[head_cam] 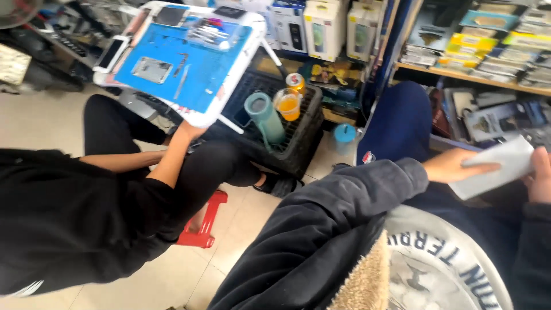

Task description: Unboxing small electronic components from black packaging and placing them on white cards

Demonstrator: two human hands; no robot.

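Left hand fingers pinch the near end of a flat pale grey-white slab, thumb on top; right hand grips its far end at the frame's right edge, fingers wrapped around, mostly cut off. The slab sits in the air above the person's dark-blue lap, just below the wooden shelf edge stacked with boxed goods. To the left, a co-worker in black, seated on a red stool, holds a white tray with a blue mat and tools; beside it, a black crate carries a teal bottle and an orange drink cup.
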